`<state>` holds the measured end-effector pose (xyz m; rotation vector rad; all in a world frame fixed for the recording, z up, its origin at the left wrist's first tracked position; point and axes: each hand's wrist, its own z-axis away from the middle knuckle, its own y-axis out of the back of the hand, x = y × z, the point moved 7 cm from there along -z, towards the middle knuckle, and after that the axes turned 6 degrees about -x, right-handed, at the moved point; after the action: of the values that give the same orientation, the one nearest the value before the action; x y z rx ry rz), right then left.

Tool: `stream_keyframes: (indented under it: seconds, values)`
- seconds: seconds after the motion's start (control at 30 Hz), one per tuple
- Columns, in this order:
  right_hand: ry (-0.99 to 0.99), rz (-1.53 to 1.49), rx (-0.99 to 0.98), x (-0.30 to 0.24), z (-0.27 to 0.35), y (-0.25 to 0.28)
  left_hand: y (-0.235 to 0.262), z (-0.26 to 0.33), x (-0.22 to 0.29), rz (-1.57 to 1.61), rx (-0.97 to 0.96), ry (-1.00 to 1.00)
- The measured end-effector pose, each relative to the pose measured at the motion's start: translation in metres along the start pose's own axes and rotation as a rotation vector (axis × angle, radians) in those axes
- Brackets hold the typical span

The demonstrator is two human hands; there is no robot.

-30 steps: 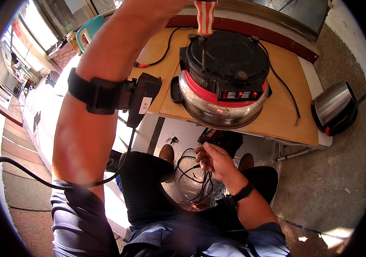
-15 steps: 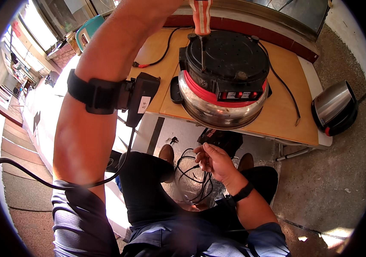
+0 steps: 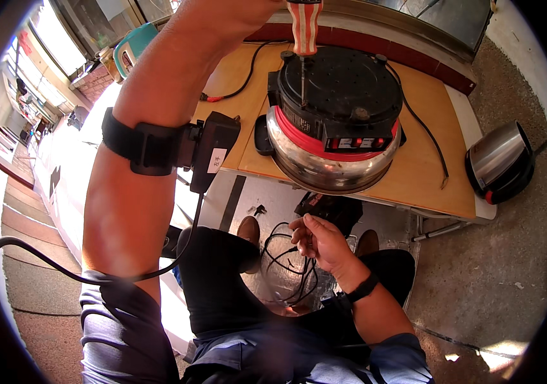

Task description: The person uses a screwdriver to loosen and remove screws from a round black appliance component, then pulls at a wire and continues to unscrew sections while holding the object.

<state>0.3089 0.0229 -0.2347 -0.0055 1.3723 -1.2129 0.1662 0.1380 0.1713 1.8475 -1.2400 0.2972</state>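
An upturned electric cooking pot [image 3: 331,169] rests on the wooden table. It has a shiny metal body, a red band, a black base [image 3: 344,83] facing up and a row of red switches. A screwdriver [image 3: 305,29] with a red-and-cream striped handle stands nearly upright, its shaft going down at the left part of the base. My left hand [image 3: 257,14] is at the top of its handle; the fingers are cut off by the upper edge of the picture. Below the table edge, my right hand [image 3: 324,242] hangs over my lap, fingers loosely curled and holding nothing.
On the wooden table [image 3: 443,185] lie a black cord with a red end [image 3: 212,98] and another black cable [image 3: 424,125]. A steel kettle [image 3: 498,160] stands to the right. Coiled black cable [image 3: 305,281] and a dark bag-like item [image 3: 337,211] are between my feet.
My left forearm and the screwdriver handle have shifted slightly to the right. The pot and my right hand look unmoved.
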Motion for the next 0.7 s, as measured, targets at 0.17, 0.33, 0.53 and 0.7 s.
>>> stream_keyframes:
  seconds: [0.17, 0.33, 0.53, 0.7]
  values:
    - [-0.001, 0.0, 0.006, 0.001, 0.001, 0.004, -0.003, 0.005, -0.001, 0.136, 0.001, 0.036]
    - [-0.005, -0.005, -0.002, 0.0, 0.001, 0.001, -0.007, 0.006, 0.01, 0.012, 0.014, 0.131]
    - [0.003, -0.011, -0.031, 0.0, -0.001, -0.003, 0.002, 0.004, -0.004, 0.146, -0.021, -0.039]
    - [0.001, -0.017, -0.011, 0.0, 0.001, 0.003, -0.006, 0.001, 0.002, 0.118, 0.053, 0.116]
